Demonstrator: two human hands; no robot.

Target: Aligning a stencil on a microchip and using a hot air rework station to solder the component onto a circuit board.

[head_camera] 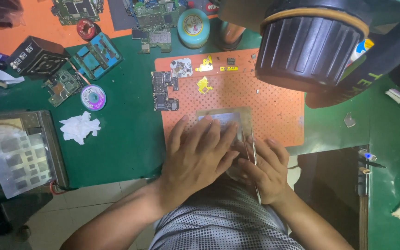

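My left hand (199,155) lies flat, fingers spread, pinning the metal stencil (225,121) on the orange mat (274,115), right hand (265,169) pinching tweezers (254,157); best kept steady, low.

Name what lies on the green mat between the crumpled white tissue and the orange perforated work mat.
In the head view, only bare green mat separates the crumpled white tissue from the orange perforated work mat.

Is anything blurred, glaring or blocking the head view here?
Head view: the microscope head looms dark and soft at top right, hiding bench; the left hand and right hand are evenly lit; mild sheen on the metal plate; edges bow slightly.
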